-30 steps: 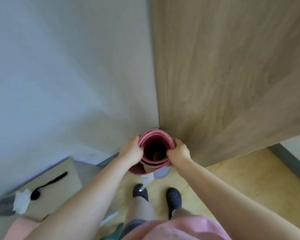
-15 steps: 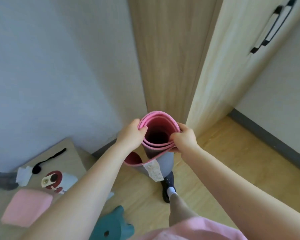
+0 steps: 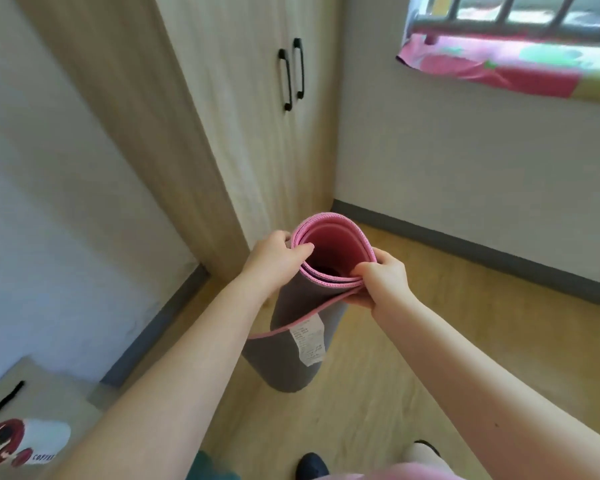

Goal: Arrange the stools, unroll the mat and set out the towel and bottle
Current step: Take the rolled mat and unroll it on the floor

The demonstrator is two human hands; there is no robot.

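A rolled mat, grey outside and pink inside, hangs upright in front of me, lifted off the wooden floor. My left hand grips the left side of its top rim, thumb inside the roll. My right hand pinches the right side of the rim where the loose outer flap starts. A white label hangs on the mat's side. A white bottle with a red pattern lies on its side at the lower left. The towel is out of view.
A wooden wardrobe with two black handles stands just behind the mat. A low beige surface at lower left holds the bottle and a black strap. A teal stool edge shows under my left arm. Open wooden floor lies to the right.
The mat has been lifted out of the corner beside the wardrobe and carried rightward. My view has swung right, bringing the wardrobe doors and a window into sight. Both hands kept their grip.
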